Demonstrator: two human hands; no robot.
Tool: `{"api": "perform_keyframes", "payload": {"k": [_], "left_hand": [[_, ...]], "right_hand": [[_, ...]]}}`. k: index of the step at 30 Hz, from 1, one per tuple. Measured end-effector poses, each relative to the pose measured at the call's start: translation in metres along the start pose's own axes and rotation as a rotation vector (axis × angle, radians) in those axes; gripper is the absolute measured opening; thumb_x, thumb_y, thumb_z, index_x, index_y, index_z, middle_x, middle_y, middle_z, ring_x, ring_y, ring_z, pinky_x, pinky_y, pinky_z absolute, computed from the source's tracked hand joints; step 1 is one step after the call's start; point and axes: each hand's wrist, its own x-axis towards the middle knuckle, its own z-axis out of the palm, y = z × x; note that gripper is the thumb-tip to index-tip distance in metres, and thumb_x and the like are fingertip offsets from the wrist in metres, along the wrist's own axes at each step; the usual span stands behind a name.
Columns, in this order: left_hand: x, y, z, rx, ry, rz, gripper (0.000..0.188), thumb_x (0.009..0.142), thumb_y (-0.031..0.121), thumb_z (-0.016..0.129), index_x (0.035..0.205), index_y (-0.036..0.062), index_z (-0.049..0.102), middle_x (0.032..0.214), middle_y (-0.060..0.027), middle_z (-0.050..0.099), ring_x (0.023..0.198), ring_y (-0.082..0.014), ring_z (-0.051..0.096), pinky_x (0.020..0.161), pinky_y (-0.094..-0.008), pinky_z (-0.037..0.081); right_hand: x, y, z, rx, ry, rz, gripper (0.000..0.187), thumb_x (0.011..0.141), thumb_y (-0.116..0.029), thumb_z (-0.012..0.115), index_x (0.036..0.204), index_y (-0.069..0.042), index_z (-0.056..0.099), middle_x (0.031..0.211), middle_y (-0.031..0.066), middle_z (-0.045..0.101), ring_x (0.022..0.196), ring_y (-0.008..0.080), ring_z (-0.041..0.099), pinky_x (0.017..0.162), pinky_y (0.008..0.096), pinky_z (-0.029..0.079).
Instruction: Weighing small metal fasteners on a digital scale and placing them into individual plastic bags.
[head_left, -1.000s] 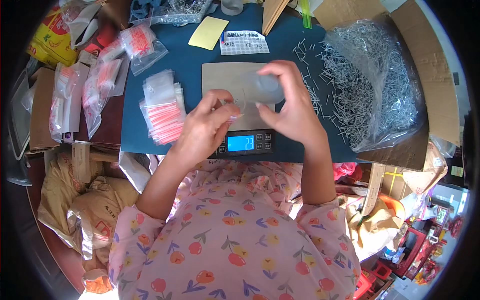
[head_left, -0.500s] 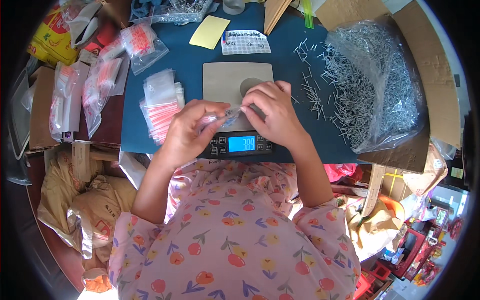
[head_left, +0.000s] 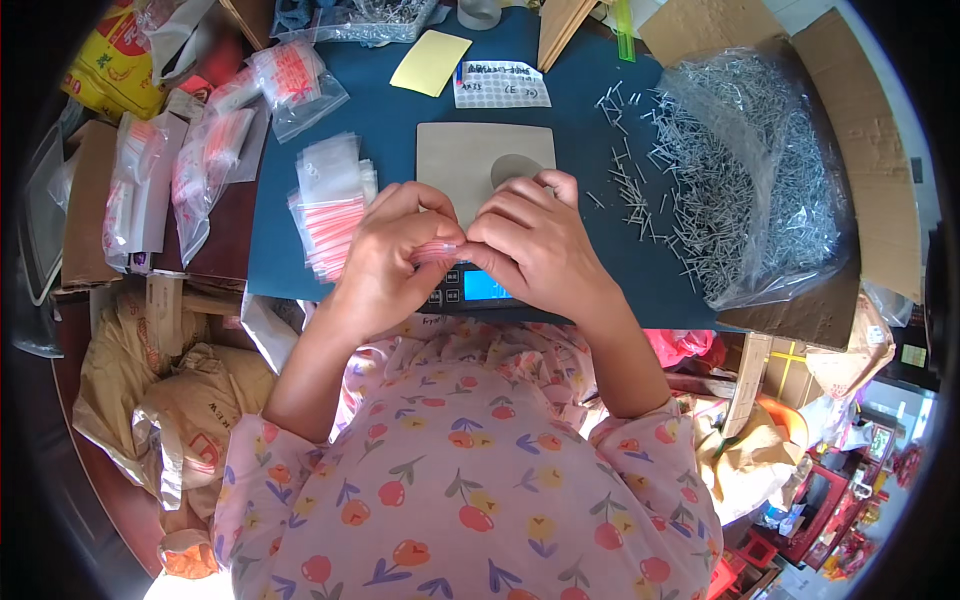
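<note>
A small clear zip bag (head_left: 437,251) with a reddish strip is pinched between my hands, over the front part of a digital scale (head_left: 455,150). Thumb and fingers of my left hand (head_left: 385,250) are closed on the bag's left part. My right hand (head_left: 540,245) closes on its right end, thumb near the strip. What the bag contains is hidden by my fingers. Below my right hand, the scale's lit blue display (head_left: 486,285) is partly covered. Left of the scale lies a stack of flat zip bags (head_left: 330,225) with reddish strips.
At the right, a cardboard box (head_left: 885,170) holds a plastic bag of many metal screws or nails (head_left: 720,190), some spilled onto the blue table (head_left: 590,275). Yellow paper (head_left: 430,63) and a sticker sheet (head_left: 503,86) lie behind the scale. More packed bags (head_left: 295,85) sit at the left.
Both hands have come slightly nearer to me with the zip bag, and its reddish strip now shows between them. The display is more covered. The whole view has shifted slightly.
</note>
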Motion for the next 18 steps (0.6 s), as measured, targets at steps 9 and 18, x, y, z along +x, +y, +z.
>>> {"api": "perform_keyframes", "payload": {"k": [9, 18], "left_hand": [[-0.016, 0.007, -0.026, -0.319, 0.054, -0.251, 0.016, 0.068, -0.004, 0.078, 0.077, 0.0025, 0.066, 0.101, -0.0069, 0.056, 0.088, -0.0111, 0.056, 0.074, -0.0245, 0.047], [-0.036, 0.015, -0.048, -0.346, -0.072, -0.248, 0.021, 0.062, 0.001, 0.082, 0.069, 0.0034, 0.062, 0.085, -0.0083, 0.062, 0.080, -0.0137, 0.058, 0.070, -0.0263, 0.045]], "right_hand": [[-0.008, -0.014, -0.021, 0.022, 0.086, -0.007, 0.019, 0.071, -0.025, 0.075, 0.072, -0.013, 0.059, 0.072, -0.0030, 0.058, 0.076, 0.0163, 0.058, 0.080, 0.0361, 0.033], [-0.019, -0.015, -0.016, 0.369, 0.011, 0.037, 0.030, 0.067, -0.025, 0.079, 0.091, -0.013, 0.066, 0.086, -0.0003, 0.062, 0.087, 0.0197, 0.058, 0.083, 0.0358, 0.039]]}}
